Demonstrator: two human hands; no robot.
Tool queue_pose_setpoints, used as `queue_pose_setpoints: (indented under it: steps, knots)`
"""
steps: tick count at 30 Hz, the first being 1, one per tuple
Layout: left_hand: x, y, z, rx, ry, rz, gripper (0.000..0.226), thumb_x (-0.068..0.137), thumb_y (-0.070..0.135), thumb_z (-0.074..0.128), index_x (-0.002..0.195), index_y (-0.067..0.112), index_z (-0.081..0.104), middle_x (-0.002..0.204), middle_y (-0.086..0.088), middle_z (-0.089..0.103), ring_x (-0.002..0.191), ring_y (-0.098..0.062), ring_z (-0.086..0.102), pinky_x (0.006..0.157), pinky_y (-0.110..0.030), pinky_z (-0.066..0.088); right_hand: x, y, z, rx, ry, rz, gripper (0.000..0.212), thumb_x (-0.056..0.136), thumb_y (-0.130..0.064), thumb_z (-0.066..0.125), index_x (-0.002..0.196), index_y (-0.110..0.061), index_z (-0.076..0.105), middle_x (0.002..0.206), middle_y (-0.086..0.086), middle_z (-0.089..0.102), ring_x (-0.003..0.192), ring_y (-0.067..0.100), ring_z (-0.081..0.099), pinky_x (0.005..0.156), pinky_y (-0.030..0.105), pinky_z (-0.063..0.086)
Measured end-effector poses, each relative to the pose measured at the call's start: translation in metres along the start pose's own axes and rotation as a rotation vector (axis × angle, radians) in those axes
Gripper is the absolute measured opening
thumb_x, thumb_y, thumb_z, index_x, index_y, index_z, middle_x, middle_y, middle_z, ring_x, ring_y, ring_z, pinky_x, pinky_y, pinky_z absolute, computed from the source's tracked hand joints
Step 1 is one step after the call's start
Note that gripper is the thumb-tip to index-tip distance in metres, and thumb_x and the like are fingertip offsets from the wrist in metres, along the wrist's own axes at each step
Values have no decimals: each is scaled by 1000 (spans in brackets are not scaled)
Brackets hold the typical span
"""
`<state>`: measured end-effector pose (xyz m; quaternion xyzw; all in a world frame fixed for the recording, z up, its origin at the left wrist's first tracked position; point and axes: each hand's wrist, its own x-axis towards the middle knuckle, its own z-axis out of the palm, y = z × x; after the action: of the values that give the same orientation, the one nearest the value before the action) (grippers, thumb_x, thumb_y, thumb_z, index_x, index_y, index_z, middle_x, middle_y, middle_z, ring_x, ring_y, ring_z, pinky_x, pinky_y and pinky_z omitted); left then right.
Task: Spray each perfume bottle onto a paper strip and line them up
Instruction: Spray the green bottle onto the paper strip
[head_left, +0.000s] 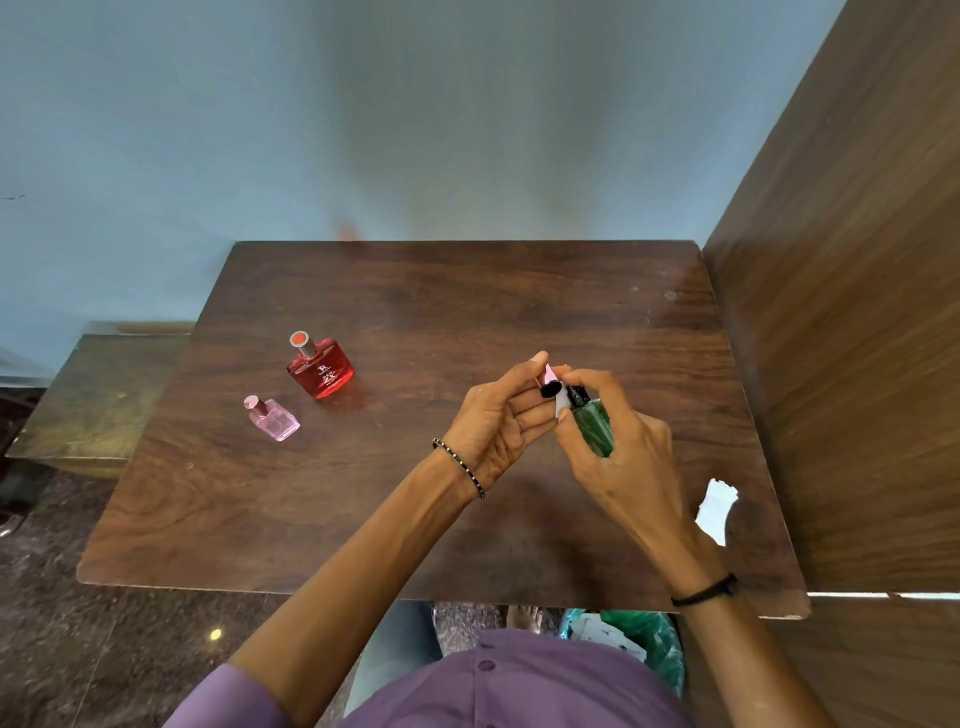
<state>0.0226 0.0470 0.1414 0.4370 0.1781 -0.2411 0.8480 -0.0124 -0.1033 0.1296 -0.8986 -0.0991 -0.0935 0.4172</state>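
Note:
My right hand (621, 457) holds a green perfume bottle (595, 426) tilted, its black sprayer pointing up and left. My left hand (501, 415) is closed on the bottle's black cap (551, 389) and a small white paper strip (562, 402) right beside the sprayer. Over the cap, something pink shows at my fingertips. A red perfume bottle (322, 366) with a red-topped cap stands at the table's left. In front of it stands a small pink perfume bottle (275, 421). More white paper (717, 509) lies near the table's right edge.
The dark wooden table (415, 312) stands against a blue wall, with a wooden panel (841, 312) along its right side. A lower bench (88, 405) sits to the left. Under the table's front edge lies a green bag (649, 639).

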Motion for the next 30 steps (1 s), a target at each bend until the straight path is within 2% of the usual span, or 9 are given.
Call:
queue_pose_setpoints:
  steps: [4, 6, 8, 11, 16, 21, 24, 27, 30]
  knots:
    - [1, -1, 3, 33, 21, -4, 29, 84, 32, 74, 95, 7, 67, 83, -4, 67, 73, -13, 63, 82, -28, 53, -1, 4, 3, 5, 4, -19, 35, 95, -31, 61, 129, -29, 52, 77, -5, 67, 60, 10, 64, 53, 34, 55]
    - [3, -2, 4, 25, 13, -12, 30, 80, 35, 78, 92, 8, 73, 93, -9, 63, 89, -23, 52, 87, -32, 47, -2, 5, 4, 10, -5, -25, 38, 92, -31, 62, 129, -27, 52, 76, -6, 66, 59, 8, 63, 52, 28, 54]
    - [5, -4, 4, 29, 19, -16, 23, 86, 31, 72, 87, 9, 78, 99, -11, 70, 99, -27, 56, 96, -35, 48, -3, 6, 5, -14, 5, -36, 42, 90, -33, 62, 130, -25, 54, 70, -9, 62, 53, 6, 58, 49, 18, 48]
    - [4, -5, 5, 30, 15, -19, 22, 89, 28, 67, 87, 9, 79, 96, -11, 75, 87, -21, 71, 88, -34, 55, -3, 8, 8, -28, 20, -15, 42, 89, -32, 65, 129, -24, 56, 66, -8, 60, 50, 7, 57, 47, 17, 46]
    - [5, -4, 5, 16, 46, -11, 25, 89, 28, 68, 93, 5, 77, 100, -14, 74, 88, -22, 70, 86, -32, 56, -1, 9, 9, -11, -32, 17, 39, 94, -29, 61, 132, -28, 51, 68, -11, 57, 56, 0, 56, 51, 7, 38]
    - [10, -6, 8, 11, 71, -21, 22, 85, 29, 73, 85, 7, 79, 107, -20, 61, 101, -29, 55, 89, -33, 53, 1, 11, 11, -60, -4, 22, 40, 93, -30, 62, 132, -28, 54, 61, -9, 54, 50, 3, 53, 46, 13, 40]
    - [12, -6, 8, 8, 81, -2, 27, 86, 29, 72, 93, 3, 78, 110, -18, 63, 97, -25, 62, 85, -30, 56, 3, 9, 11, -62, 10, 54, 38, 93, -32, 61, 130, -33, 53, 63, -6, 59, 52, 8, 56, 47, 24, 46]
    - [11, -2, 9, 1, 71, 2, 24, 88, 28, 69, 92, 6, 78, 106, -17, 70, 88, -22, 69, 80, -29, 58, 4, 8, 11, -44, -12, 45, 35, 96, -31, 60, 129, -31, 51, 68, -7, 61, 55, 5, 58, 48, 13, 41]
    - [11, -1, 9, 26, 69, -14, 23, 87, 29, 70, 85, 9, 80, 110, -17, 63, 100, -28, 57, 89, -31, 53, 4, 9, 10, -66, -3, 33, 35, 94, -30, 61, 129, -29, 53, 64, -6, 58, 52, 5, 56, 47, 11, 39]
